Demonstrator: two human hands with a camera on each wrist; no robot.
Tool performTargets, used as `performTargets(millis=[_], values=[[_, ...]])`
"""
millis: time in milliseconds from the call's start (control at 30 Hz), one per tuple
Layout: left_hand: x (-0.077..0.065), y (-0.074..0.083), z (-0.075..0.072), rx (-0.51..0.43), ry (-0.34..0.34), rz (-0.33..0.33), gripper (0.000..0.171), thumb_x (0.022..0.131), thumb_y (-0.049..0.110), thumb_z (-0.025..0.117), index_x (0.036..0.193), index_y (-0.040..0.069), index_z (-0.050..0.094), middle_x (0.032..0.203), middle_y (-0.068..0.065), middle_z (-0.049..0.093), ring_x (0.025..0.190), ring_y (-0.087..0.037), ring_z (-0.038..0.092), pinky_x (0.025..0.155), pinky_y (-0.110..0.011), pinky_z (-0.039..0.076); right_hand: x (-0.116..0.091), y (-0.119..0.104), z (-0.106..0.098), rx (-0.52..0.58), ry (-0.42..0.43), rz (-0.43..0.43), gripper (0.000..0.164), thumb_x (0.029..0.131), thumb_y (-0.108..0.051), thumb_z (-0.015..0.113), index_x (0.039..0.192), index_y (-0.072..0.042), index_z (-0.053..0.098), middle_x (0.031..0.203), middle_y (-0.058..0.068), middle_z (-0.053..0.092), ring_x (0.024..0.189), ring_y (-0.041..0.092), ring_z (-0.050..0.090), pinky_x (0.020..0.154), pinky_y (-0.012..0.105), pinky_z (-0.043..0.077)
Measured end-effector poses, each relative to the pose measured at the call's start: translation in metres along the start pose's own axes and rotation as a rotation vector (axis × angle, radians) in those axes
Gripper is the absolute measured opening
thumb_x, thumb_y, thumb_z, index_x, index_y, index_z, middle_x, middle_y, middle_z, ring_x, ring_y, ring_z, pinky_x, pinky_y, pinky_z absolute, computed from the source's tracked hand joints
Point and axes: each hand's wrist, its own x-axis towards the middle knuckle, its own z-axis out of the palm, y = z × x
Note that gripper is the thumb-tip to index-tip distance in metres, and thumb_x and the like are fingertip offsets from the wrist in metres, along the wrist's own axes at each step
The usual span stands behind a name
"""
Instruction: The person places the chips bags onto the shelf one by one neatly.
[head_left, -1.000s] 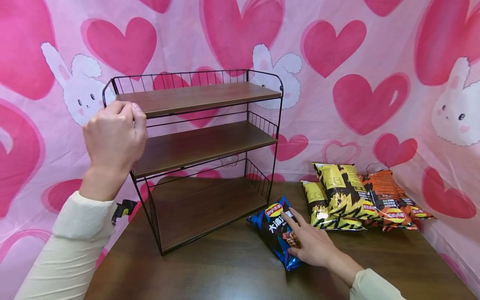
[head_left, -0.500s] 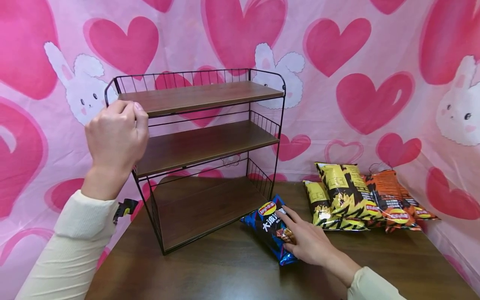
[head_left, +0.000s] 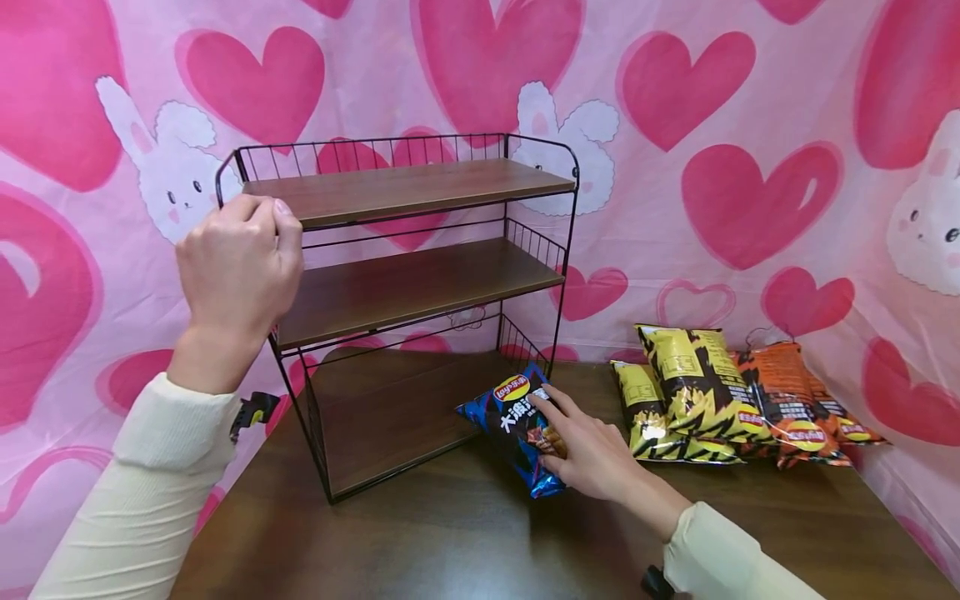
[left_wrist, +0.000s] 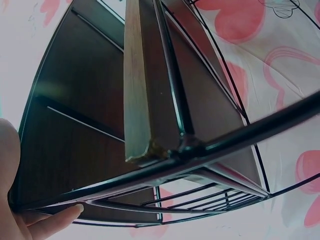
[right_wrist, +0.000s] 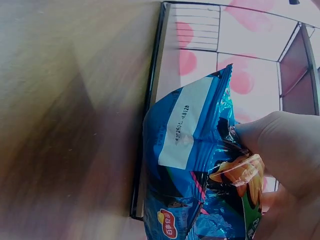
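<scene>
A three-tier shelf rack (head_left: 420,275) with brown boards and a black wire frame stands on the table. My left hand (head_left: 236,275) grips its frame at the upper left front corner; in the left wrist view the fingers (left_wrist: 55,222) curl round the black wire. With my right hand (head_left: 592,454) I hold a blue bag of potato chips (head_left: 510,417), tilted, in front of the bottom board's right end. In the right wrist view the thumb (right_wrist: 280,140) presses on the bag's side and its back label faces the camera. The other right fingers are mostly hidden there.
Several chip bags lie piled at the right rear of the table (head_left: 450,542): yellow bags (head_left: 697,383) on the left, orange bags (head_left: 787,400) beside them. A pink cloth (head_left: 757,100) with hearts and rabbits hangs behind. All three boards show bare wood.
My right hand has lifted the blue chip bag off the table and carried it left toward the bottom board. The left hand keeps its grip on the rack.
</scene>
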Motion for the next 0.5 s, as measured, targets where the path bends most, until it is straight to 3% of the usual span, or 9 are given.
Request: performTargets(millis=[100,200,500], values=[[0.001,0.000,0.000,0.005,0.011,0.009,0.058,0.106,0.030,0.036,0.082,-0.011,0.069,0.094,-0.026,0.071,0.076,-0.053,0.065,0.059,-0.065,0.047,0.010,-0.002,0.000,0.013,0.000,0.009,0.082,0.084,-0.032,0.083,0.156,-0.025,0.043,0.164,0.007,0.035,0.113,0.035,0.066,0.077,0.055,0.055],[0.003,0.000,-0.001,0.006,0.011,0.014,0.059,0.105,0.030,0.036,0.078,-0.011,0.068,0.093,-0.026,0.072,0.074,-0.053,0.064,0.057,-0.065,0.046,0.020,-0.005,0.000,0.032,-0.007,0.021,0.081,0.085,-0.032,0.082,0.156,-0.024,0.042,0.164,0.008,0.034,0.118,0.036,0.064,0.080,0.060,0.052],[0.006,0.003,-0.008,-0.017,-0.044,0.002,0.056,0.103,0.027,0.037,0.064,-0.005,0.061,0.095,-0.022,0.075,0.071,-0.054,0.063,0.056,-0.064,0.045,0.043,-0.010,0.003,0.079,-0.022,0.054,0.081,0.086,-0.032,0.081,0.157,-0.025,0.041,0.165,0.007,0.033,0.125,0.035,0.059,0.085,0.061,0.052]])
